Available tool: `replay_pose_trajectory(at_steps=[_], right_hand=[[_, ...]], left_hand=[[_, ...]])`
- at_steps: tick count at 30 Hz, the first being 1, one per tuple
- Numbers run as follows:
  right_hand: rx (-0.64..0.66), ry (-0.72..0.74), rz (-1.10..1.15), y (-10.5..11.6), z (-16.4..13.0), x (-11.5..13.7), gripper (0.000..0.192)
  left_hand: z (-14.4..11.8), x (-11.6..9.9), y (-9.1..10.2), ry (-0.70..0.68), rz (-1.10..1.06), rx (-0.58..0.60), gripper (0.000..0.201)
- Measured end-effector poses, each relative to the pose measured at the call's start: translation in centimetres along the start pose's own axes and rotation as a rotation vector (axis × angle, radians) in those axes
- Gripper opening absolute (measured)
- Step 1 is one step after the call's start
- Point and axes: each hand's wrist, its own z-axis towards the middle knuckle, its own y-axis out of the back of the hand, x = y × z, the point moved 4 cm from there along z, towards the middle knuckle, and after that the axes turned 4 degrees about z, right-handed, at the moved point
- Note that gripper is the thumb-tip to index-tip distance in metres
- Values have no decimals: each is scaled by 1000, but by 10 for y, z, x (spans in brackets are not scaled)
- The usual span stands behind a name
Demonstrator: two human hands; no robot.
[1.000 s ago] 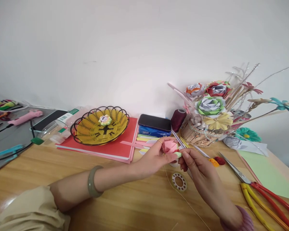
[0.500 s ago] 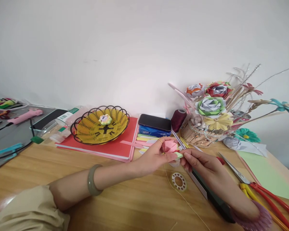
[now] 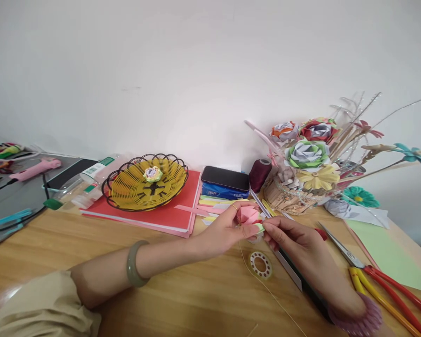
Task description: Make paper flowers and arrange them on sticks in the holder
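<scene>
The left hand (image 3: 228, 232) pinches, its forearm (image 3: 168, 256) stretched out behind the grip. Just beside it, the right hand (image 3: 296, 243) pinches too.

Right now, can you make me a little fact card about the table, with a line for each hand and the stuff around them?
Left hand: holds a pink folded paper piece
Right hand: fingertips pinched at the edge of green paper
Below the hands: a ring with holes
Basket: yellow, dark rim, small paper flower inside
Phone: on a blue packet
Scissors: red handles, right of the right hand
</scene>
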Motion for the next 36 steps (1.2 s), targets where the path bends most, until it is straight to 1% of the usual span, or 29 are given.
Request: replay_pose_trajectory(at_steps=[9, 14, 18, 22, 26, 29, 33, 36], right_hand=[[-27, -85, 137, 1, 0, 1, 38], [12, -101, 204, 0, 0, 2, 34], [30, -93, 206, 0, 0, 2, 29], [81, -119, 244, 0, 0, -4, 25], [173, -141, 282, 1, 0, -11, 29], [209, -145, 293, 2, 0, -11, 32], [214, -136, 283, 1, 0, -7, 32], [174, -137, 264, 0, 1, -6, 32]], left_hand=[[0, -1, -3, -3, -75, 39, 53], [-1, -1, -3, 24, -91, 44, 54], [-3, -2, -3, 26, -29, 52, 54], [-3, -3, -3, 29, -19, 76, 54], [-3, -2, -3, 62, -56, 73, 57], [-3, -3, -3, 81, -68, 80, 61], [-4, -4, -4, 90, -53, 70, 64], [-4, -4, -4, 95, -43, 78, 64]])
